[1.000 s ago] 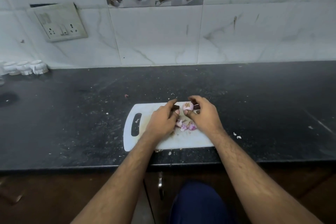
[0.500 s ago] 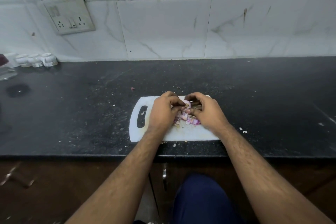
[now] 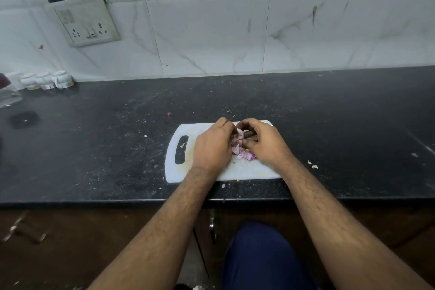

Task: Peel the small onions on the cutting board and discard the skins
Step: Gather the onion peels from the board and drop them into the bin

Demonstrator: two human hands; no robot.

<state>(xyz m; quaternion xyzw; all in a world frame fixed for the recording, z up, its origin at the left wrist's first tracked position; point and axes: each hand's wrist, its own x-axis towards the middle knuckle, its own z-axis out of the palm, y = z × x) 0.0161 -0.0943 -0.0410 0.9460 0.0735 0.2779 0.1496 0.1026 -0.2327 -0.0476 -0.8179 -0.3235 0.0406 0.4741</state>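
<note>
A white cutting board [image 3: 249, 170] with a handle slot on its left lies on the black counter. Over its middle, my left hand [image 3: 213, 147] and my right hand [image 3: 263, 142] are together, fingers curled round a small pale onion [image 3: 240, 133] held between them. A dark, stick-like thing, perhaps a knife handle, shows under my right fingers. Below the onion, pink-purple onion skins and pieces [image 3: 244, 153] lie in a small heap on the board. Much of the onion is hidden by my fingers.
The black counter [image 3: 329, 125] is speckled with small scraps, some white bits [image 3: 312, 165] right of the board. Small white jars [image 3: 44, 80] stand at the back left by the tiled wall. A wall socket [image 3: 86, 22] hangs above them.
Both hands have closed in tighter round the onion, which showed more plainly a second ago. The view has shifted slightly; the board stays put.
</note>
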